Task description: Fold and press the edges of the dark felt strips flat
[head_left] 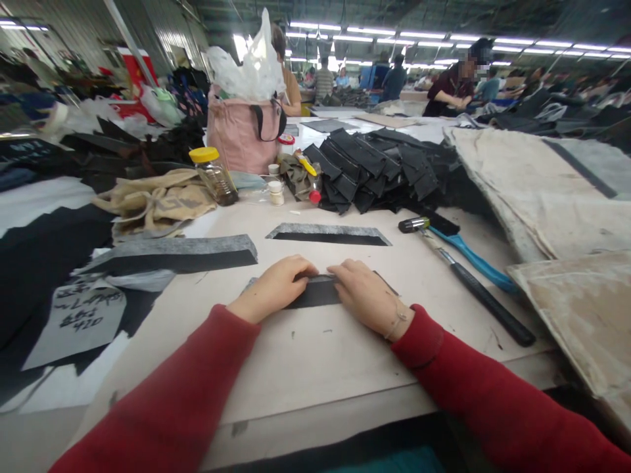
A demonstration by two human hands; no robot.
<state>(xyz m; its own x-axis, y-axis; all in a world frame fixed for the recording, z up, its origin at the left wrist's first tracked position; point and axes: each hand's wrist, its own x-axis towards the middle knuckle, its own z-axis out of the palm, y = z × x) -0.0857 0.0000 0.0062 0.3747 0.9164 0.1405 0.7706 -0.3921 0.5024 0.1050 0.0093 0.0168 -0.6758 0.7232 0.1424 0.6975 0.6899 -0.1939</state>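
A black fabric strip (315,293) lies on the pale work board (296,368) between my hands. My left hand (276,284) is closed on the strip's far edge, thumb and fingers pressed together. From the other side, my right hand (365,294) grips the same edge with bent fingers, and its palm covers the strip's right part. Just beyond them lies a strip with a grey upper band and black lower band (328,234). To the left is a stack of similar grey and black strips (182,253).
A hammer (473,289) and a blue-handled brush (473,253) lie at the right. Behind stand a heap of black pieces (374,164), a yellow-lidded jar (215,177) and a pink bag (241,135). A handwritten paper (81,318) rests at left; pale sheets (542,190) rise at right. People work farther back.
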